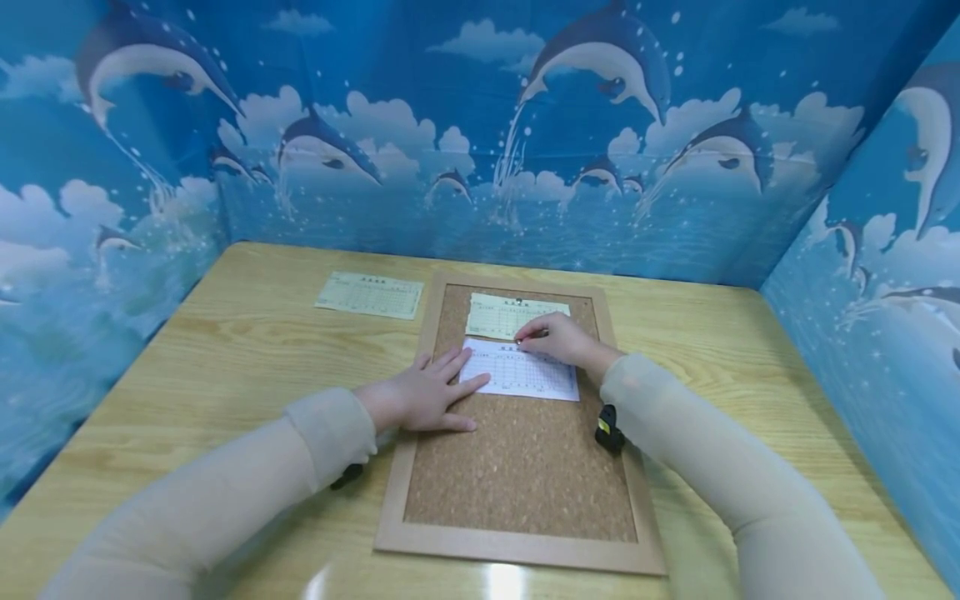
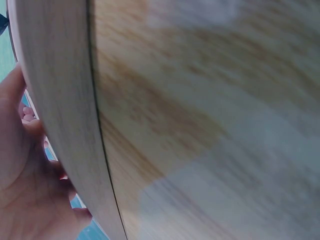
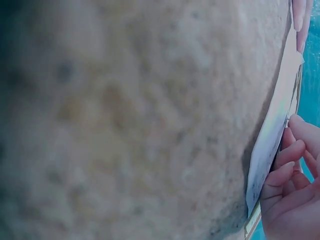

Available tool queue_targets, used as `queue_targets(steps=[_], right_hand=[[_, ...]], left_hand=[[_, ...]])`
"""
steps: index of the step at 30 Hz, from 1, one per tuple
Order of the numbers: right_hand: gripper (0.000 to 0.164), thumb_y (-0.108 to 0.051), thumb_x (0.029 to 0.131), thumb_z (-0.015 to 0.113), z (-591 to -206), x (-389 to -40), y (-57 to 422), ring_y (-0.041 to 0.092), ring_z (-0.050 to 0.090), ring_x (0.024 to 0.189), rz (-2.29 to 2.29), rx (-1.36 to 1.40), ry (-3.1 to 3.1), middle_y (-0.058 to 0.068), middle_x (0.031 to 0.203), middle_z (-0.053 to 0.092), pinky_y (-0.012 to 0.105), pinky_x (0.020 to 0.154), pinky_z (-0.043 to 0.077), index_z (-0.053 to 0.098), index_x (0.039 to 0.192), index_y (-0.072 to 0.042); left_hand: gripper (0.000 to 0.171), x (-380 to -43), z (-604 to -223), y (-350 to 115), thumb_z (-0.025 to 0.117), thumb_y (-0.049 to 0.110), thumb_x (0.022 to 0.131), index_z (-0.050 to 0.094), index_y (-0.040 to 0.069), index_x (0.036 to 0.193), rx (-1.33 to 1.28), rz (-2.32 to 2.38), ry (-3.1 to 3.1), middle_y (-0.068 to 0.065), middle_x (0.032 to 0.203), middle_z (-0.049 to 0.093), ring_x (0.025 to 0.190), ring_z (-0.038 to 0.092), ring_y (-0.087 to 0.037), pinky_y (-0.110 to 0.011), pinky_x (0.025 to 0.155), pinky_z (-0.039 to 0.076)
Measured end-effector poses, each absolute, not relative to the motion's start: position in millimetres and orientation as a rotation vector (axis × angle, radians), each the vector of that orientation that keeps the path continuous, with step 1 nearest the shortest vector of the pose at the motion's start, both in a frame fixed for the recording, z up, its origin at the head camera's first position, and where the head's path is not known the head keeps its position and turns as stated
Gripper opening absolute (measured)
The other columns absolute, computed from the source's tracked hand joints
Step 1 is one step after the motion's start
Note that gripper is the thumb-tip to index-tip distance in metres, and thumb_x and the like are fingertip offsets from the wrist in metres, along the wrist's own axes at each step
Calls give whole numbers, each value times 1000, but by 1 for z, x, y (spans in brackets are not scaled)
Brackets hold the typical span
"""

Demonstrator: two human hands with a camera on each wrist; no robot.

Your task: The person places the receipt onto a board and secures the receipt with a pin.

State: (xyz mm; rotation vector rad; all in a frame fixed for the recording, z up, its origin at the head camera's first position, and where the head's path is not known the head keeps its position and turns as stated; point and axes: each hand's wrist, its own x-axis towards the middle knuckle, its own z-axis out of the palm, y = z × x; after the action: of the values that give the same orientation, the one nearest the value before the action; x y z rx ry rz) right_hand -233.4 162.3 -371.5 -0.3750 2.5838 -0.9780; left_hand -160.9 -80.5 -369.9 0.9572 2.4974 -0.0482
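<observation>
A cork board (image 1: 517, 467) in a light wooden frame lies on the table. Across its upper part is a white printed form (image 1: 536, 383), just below a pale green form (image 1: 491, 317) with a small dark pushpin (image 1: 519, 301) at its top edge. My left hand (image 1: 427, 396) lies with spread fingers over the board's left frame, fingertips on the white form's left side. At that form's top edge my right hand (image 1: 558, 337) pinches a tiny pushpin (image 1: 517, 341) between thumb and index finger, mostly hidden by the fingertips. The right wrist view shows the white form (image 3: 270, 135) edge-on beside the right hand (image 3: 295, 185).
Another pale green form (image 1: 370, 296) lies on the wooden table (image 1: 300, 350), left of the board's top. A dolphin-patterned curtain (image 1: 480, 150) surrounds the table at the back and sides. A small dark spot, perhaps a pin, sits near the cork's top right corner.
</observation>
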Motion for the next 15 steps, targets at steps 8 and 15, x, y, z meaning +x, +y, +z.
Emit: queue_targets(steps=[8,15], right_hand=[[16,-15,90,64,-373,-234,161,21,57,102,-977,-361,2588,6,109,65,39,87,45,72,103,-10],[14,-17,89,65,-372,-233,160,20,58,100,-976,-326,2591,5,108,65,38,85,46,72,100,-11]], left_hand=[[74,-161,-369,-80,31,69,88,5,35,150,961,-54,2497,-10,155,-13,140,-9,-27,-53,110,3],[74,-161,-370,-80,31,68,88,5,35,150,968,-55,2499,-10,155,-13,140,-9,-27,-53,110,4]])
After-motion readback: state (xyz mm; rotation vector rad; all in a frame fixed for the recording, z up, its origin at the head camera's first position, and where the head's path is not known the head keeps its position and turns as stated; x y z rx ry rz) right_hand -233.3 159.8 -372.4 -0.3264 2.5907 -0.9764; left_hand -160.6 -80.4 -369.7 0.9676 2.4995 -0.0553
